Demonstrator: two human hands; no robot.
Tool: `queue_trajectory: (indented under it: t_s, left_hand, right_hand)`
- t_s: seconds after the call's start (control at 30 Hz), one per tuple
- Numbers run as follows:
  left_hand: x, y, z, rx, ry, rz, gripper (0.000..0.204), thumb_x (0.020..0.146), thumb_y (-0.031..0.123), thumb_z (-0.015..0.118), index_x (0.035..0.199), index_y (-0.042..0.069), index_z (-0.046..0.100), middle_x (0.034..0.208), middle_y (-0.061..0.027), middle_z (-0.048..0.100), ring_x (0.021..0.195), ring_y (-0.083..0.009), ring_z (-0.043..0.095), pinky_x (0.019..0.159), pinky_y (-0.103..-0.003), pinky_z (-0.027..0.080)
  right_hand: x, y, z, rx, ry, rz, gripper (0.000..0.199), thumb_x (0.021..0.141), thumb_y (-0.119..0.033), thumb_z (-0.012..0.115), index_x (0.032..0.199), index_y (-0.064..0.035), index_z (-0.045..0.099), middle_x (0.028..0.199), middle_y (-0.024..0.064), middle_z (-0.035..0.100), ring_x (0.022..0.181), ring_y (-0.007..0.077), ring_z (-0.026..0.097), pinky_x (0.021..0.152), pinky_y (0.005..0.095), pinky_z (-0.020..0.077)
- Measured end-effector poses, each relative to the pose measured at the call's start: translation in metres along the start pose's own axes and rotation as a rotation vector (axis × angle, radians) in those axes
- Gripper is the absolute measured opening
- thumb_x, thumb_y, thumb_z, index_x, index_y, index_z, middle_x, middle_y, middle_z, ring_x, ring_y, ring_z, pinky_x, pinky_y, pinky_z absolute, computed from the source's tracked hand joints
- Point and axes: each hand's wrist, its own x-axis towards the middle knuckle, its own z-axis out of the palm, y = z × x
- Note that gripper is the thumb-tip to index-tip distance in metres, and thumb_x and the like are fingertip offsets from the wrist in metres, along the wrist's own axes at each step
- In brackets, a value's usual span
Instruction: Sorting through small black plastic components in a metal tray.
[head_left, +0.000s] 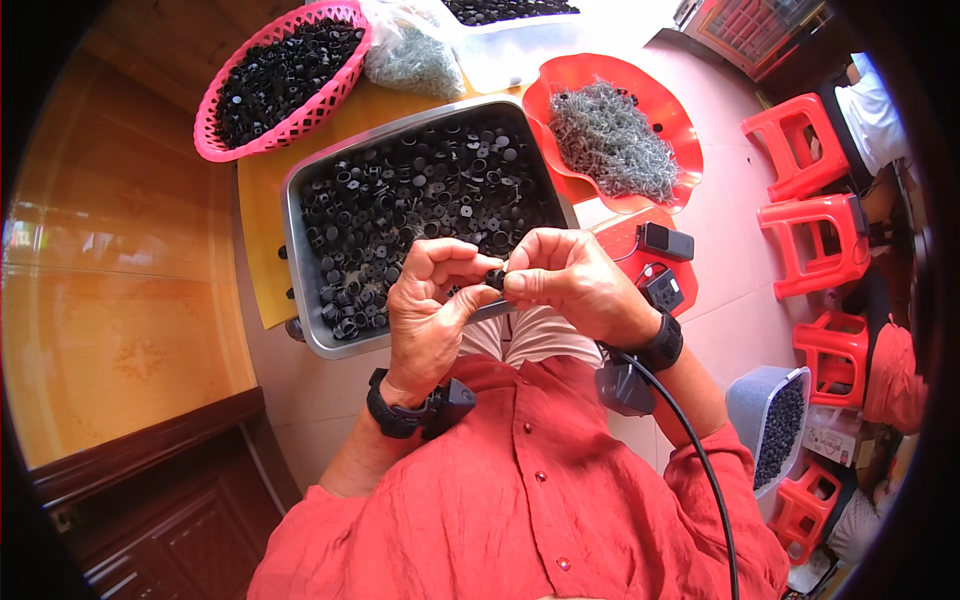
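Between the fingertips of both hands is a small black plastic part (495, 279). My left hand (432, 292) pinches it from one side with thumb and forefinger. From the other side my right hand (567, 282) grips it, thumb and curled forefinger pressed together. Its exact kind is too small to make out, and the fingers cover much of it. Both hands are above the near edge of a metal tray (318, 335), which holds a layer of loose black plastic parts (400, 190), some round and cap-like, some ring-shaped.
Behind the tray stand a pink basket (207, 140) of black parts, a clear bag (412, 62) and a red basin (690, 150) of metal pieces. Black devices (665, 241) rest on a red stool at right. Farther right are red stools (815, 245), seated people and a bin (745, 400).
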Motion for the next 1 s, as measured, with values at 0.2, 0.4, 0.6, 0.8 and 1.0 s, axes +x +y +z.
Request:
queue_trajectory:
  t_s: [0.2,0.4,0.6,0.8,1.0]
  left_hand:
    - [0.000,-0.003,-0.005,0.105,-0.055,0.073,0.035,0.078,-0.014,0.062,0.106,0.004,0.049,0.098,-0.0074,0.062,0.091,-0.0125,0.060,0.081,-0.024,0.051]
    - [0.001,-0.001,-0.005,0.040,-0.065,0.044,0.033,0.077,-0.014,0.062,0.103,0.004,0.050,0.096,-0.0066,0.062,0.090,-0.0126,0.061,0.082,-0.025,0.051]
    - [0.001,-0.002,0.000,-0.078,-0.032,0.004,0.031,0.076,-0.014,0.063,0.100,0.003,0.050,0.095,-0.0065,0.062,0.090,-0.0129,0.062,0.082,-0.026,0.052]
    - [0.003,-0.005,0.004,-0.191,-0.010,0.043,0.032,0.081,-0.012,0.060,0.106,0.003,0.048,0.098,-0.0081,0.062,0.092,-0.0136,0.061,0.082,-0.025,0.052]
    - [0.006,0.005,0.008,-0.045,0.018,-0.081,0.040,0.082,-0.005,0.063,0.118,0.003,0.045,0.113,-0.0089,0.054,0.093,-0.0109,0.057,0.083,-0.024,0.048]
  right_hand:
    - [0.001,0.002,-0.002,-0.062,-0.028,0.010,0.011,0.083,-0.006,0.066,0.088,-0.0010,0.058,0.082,0.0036,0.062,0.075,0.0098,0.060,0.067,0.0230,0.0488]
    - [0.001,0.001,0.001,0.000,-0.028,0.031,0.013,0.081,-0.007,0.068,0.086,-0.0007,0.058,0.078,0.0022,0.060,0.070,0.0082,0.056,0.066,0.0217,0.0462]
    - [-0.002,0.002,0.004,0.095,-0.027,0.001,0.016,0.083,-0.005,0.067,0.088,-0.0046,0.052,0.081,0.0024,0.059,0.073,0.0091,0.057,0.065,0.0225,0.0469]
    - [0.005,-0.002,0.004,0.162,-0.102,-0.008,0.018,0.083,-0.007,0.068,0.085,-0.0057,0.050,0.080,0.0012,0.056,0.068,0.0089,0.054,0.060,0.0223,0.0448]
    - [0.009,-0.018,-0.002,0.044,-0.087,0.114,0.016,0.085,-0.011,0.066,0.090,-0.0050,0.052,0.077,0.0002,0.056,0.069,0.0084,0.054,0.061,0.0214,0.0447]
